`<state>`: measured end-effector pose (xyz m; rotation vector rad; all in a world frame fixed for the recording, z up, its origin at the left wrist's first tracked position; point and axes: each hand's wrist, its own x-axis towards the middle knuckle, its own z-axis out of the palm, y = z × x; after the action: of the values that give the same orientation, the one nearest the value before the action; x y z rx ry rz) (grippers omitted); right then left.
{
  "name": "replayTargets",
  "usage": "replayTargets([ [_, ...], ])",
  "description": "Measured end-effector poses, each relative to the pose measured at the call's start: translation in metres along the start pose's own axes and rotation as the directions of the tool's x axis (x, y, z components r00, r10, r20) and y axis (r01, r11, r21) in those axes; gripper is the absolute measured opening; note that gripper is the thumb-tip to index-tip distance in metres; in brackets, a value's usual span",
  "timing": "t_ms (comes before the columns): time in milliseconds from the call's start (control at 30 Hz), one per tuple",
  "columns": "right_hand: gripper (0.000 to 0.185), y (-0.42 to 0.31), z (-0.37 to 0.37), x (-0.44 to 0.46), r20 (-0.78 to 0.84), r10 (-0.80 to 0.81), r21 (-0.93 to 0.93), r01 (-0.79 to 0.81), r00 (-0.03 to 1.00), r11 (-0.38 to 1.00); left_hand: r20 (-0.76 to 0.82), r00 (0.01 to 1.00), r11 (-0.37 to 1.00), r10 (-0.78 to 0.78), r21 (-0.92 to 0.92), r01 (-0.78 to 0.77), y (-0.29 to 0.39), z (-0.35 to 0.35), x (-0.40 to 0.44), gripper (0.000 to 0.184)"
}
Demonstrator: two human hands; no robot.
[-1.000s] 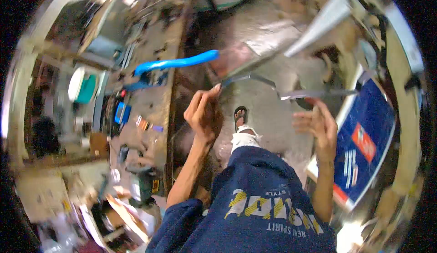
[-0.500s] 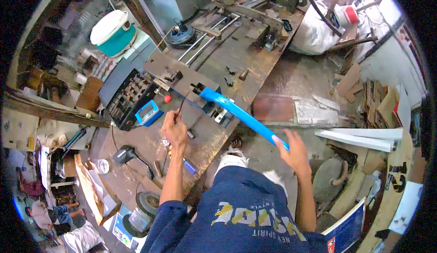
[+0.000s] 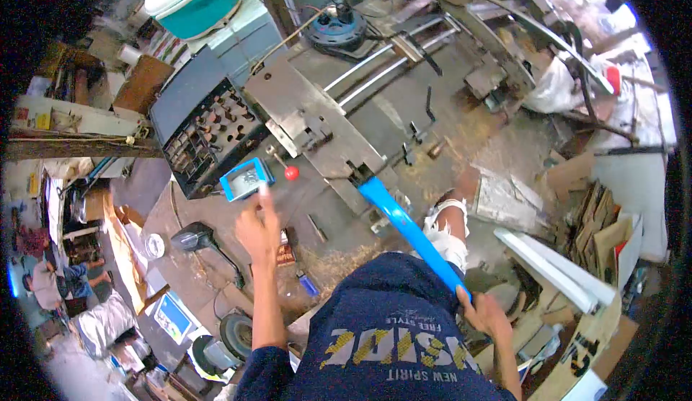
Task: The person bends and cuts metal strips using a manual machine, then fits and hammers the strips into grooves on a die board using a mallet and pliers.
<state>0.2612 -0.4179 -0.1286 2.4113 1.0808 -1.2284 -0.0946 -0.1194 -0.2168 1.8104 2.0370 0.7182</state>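
A long blue lever handle (image 3: 418, 239) slants from the metal bench fixture (image 3: 335, 148) towards my body. My right hand (image 3: 489, 316) is closed around its lower end. Over the bench, my left hand (image 3: 258, 234) reaches to the near edge of a small blue-rimmed tray (image 3: 245, 179), one finger stretched out and slightly blurred. Small metal bits lie in this tray; nothing shows clearly in the left fingers. A red-knobbed lever (image 3: 290, 173) stands just right of the tray.
An open black case (image 3: 209, 134) of metal pieces lies behind the tray. Nearer me on the bench are a black mirror-like part on a stem (image 3: 205, 242), a small box (image 3: 285, 248) and a blue object (image 3: 308, 284). White bars (image 3: 548, 267) lie at right.
My left hand has moved from beside the fixture to the blue-rimmed tray; the thin dark strip at its fingers no longer shows. My right hand has closed on the lever handle's end. The view has shifted.
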Motion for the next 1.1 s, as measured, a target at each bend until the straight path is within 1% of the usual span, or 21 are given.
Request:
replayTargets([
  [33,0.079,0.015,0.000,-0.002,0.000,-0.007,-0.010,0.007,1.000,1.000,0.080,0.989,0.992,-0.123,0.001,0.123,0.007,0.003,0.017,0.040],
  [67,0.078,0.035,0.003,-0.009,-0.033,-0.204,-0.085,0.201,0.978,0.976,0.083,0.988,0.991,-0.132,0.002,0.132,0.010,0.013,0.028,0.040],
  [100,0.078,0.029,-0.009,-0.013,-0.038,-0.287,-0.124,0.280,0.957,0.952,0.272,0.940,0.900,-0.204,-0.325,0.290,0.013,0.027,0.035,0.044],
  [133,0.077,0.024,-0.021,-0.016,-0.043,-0.368,-0.164,0.357,0.929,0.920,0.477,0.849,0.709,-0.228,-0.516,0.480,0.019,0.038,0.041,0.047],
  [167,0.078,-0.017,-0.060,-0.022,0.150,-0.175,-0.144,0.197,0.973,0.970,0.657,0.715,0.454,-0.240,-0.575,0.681,0.024,0.048,0.047,0.050],
  [200,0.078,-0.048,-0.091,-0.026,0.336,0.027,-0.149,0.024,0.942,0.989,0.553,0.831,0.673,-0.064,-0.591,0.445,-0.008,0.060,0.052,0.047],
  [333,0.092,-0.064,-0.117,-0.004,0.531,0.168,-0.227,-0.051,0.830,0.972,0.632,0.762,0.652,-0.145,-0.518,0.554,0.031,0.016,0.077,0.050],
  [433,0.093,-0.111,-0.165,0.031,0.446,0.012,-0.218,0.096,0.895,0.971,0.654,0.740,0.742,-0.159,-0.415,0.527,0.044,-0.008,0.106,0.054],
  [467,0.084,-0.120,-0.177,0.046,0.344,-0.077,-0.203,0.154,0.936,0.967,0.658,0.731,0.783,-0.180,-0.354,0.511,0.047,-0.012,0.118,0.055],
  [500,0.067,-0.136,-0.185,0.052,0.044,-0.359,0.008,0.359,0.932,0.933,0.589,0.793,0.775,-0.157,-0.424,0.468,0.030,-0.001,0.129,0.057],
  [600,0.035,-0.162,-0.192,0.085,-0.260,-0.494,-0.133,0.476,0.830,0.869,0.547,0.772,0.706,-0.322,-0.405,0.581,0.004,0.033,0.168,0.059],
  [700,0.030,-0.186,-0.196,0.095,-0.219,-0.507,-0.066,0.505,0.834,0.860,0.502,0.780,0.865,-0.375,-0.114,0.489,0.000,0.038,0.192,0.050],
  [733,0.030,-0.189,-0.196,0.098,-0.219,-0.509,-0.068,0.507,0.832,0.859,0.282,0.932,0.972,-0.226,0.134,0.195,0.032,0.023,0.185,0.040],
  [767,0.028,-0.192,-0.194,0.102,-0.241,-0.504,-0.054,0.507,0.829,0.860,0.116,0.993,0.902,0.020,0.426,-0.068,0.056,0.013,0.183,0.030],
  [800,0.026,-0.192,-0.190,0.106,-0.266,-0.493,-0.039,0.502,0.828,0.864,0.123,0.992,0.904,0.025,0.421,-0.075,0.067,0.012,0.186,0.030],
  [833,0.026,-0.189,-0.188,0.114,-0.269,-0.480,-0.040,0.488,0.835,0.872,0.236,0.898,0.901,0.372,0.140,-0.411,0.076,0.014,0.186,0.023],
  [867,0.025,-0.185,-0.186,0.127,-0.251,-0.450,-0.044,0.454,0.857,0.890,0.233,0.692,0.729,0.683,-0.172,-0.662,0.081,0.016,0.185,0.026],
  [900,0.024,-0.183,-0.183,0.144,-0.236,-0.424,-0.049,0.425,0.875,0.904,0.234,0.690,0.729,0.684,-0.186,-0.659,0.084,0.021,0.187,0.026],
  [967,0.023,-0.172,-0.164,0.187,-0.220,-0.475,-0.030,0.481,0.852,0.876,0.523,0.377,0.595,0.764,-0.345,-0.726,0.094,0.035,0.198,0.037],
  [1067,0.026,-0.141,-0.100,0.258,-0.344,-0.509,-0.117,0.502,0.789,0.857,0.749,0.275,0.573,0.603,-0.167,-0.802,0.112,0.033,0.221,0.038],
  [1100,0.031,-0.149,-0.088,0.265,-0.376,-0.463,-0.031,0.489,0.802,0.872,0.701,0.214,0.508,0.680,-0.240,-0.827,0.119,0.029,0.225,0.035],
])
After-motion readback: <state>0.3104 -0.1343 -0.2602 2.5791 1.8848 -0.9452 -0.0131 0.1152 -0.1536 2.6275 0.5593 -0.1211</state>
